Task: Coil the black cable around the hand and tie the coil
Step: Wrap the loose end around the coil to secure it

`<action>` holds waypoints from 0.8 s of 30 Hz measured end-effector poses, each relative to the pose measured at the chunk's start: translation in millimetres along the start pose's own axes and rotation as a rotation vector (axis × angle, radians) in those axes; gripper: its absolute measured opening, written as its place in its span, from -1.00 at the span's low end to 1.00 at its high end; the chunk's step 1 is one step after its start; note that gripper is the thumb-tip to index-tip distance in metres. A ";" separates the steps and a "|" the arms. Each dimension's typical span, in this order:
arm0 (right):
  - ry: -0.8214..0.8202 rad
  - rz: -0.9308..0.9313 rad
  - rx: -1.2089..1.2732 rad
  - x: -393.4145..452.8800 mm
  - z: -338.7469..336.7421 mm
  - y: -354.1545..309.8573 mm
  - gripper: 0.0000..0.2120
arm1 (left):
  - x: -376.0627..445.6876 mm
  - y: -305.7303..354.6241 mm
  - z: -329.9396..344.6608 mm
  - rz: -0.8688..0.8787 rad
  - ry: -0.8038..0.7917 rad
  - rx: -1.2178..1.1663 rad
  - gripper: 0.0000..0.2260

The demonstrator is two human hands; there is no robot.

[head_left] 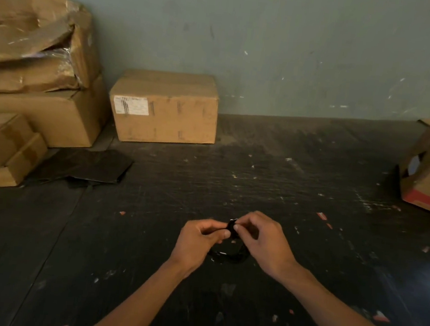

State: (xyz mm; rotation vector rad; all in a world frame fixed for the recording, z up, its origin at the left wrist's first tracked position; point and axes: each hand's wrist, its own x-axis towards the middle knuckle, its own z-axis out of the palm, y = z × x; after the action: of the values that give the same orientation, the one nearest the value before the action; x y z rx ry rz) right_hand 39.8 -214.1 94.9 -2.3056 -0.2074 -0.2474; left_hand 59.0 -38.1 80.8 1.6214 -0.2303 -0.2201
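The black cable point(233, 228) is pinched between the fingertips of the left hand point(196, 243) and right hand point(263, 243), its loops hanging above the dark bench point(313, 173).

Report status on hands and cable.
Left hand and right hand both pinching the black cable at its top. Coil hangs between them. Nothing in the way.

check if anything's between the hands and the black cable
Nothing visible: the left hand and right hand both already pinch the black cable, its loop hanging below them.
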 end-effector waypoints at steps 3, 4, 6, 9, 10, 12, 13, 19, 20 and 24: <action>0.057 -0.047 -0.007 0.9 1.4 -1.3 -0.89 | -1.3 5.2 0.2 0.020 -0.043 -0.001 -0.79; 0.061 -0.045 0.017 1.1 1.7 -1.4 -0.89 | -1.3 6.3 -0.2 0.028 -0.054 0.004 -0.80; 0.052 -0.028 0.071 1.1 1.7 -2.6 -0.88 | 0.0 8.0 -1.4 0.038 -0.072 0.030 -0.80; 0.053 -0.005 0.111 0.9 2.6 -2.3 -0.89 | 3.5 9.3 -4.3 0.040 -0.101 0.105 -0.82; 0.055 0.006 0.121 0.4 3.2 -1.7 -0.88 | 4.6 9.2 -5.1 0.043 -0.106 0.126 -0.83; 0.049 0.040 0.188 0.1 4.0 -0.4 -0.85 | 6.1 8.3 -5.8 0.035 -0.103 0.155 -0.84; 0.041 0.057 0.237 0.2 3.9 0.0 -0.85 | 6.4 7.8 -6.0 0.025 -0.099 0.165 -0.85; -0.123 0.174 0.310 1.1 1.9 4.1 -0.71 | 7.6 2.5 -8.6 -0.050 -0.074 0.211 -0.87; -0.146 0.191 0.307 0.5 2.2 4.4 -0.78 | 8.0 1.7 -9.1 -0.060 -0.085 0.228 -0.88; -0.130 0.205 0.238 1.2 4.9 2.5 -0.89 | 8.6 -1.4 -6.9 -0.086 -0.080 0.216 -0.88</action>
State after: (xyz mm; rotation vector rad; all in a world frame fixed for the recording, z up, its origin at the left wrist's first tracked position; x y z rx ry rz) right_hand 42.0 -212.1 90.2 -2.0875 -0.0606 0.0302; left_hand 69.2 -33.7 79.8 1.8411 -0.2532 -0.3355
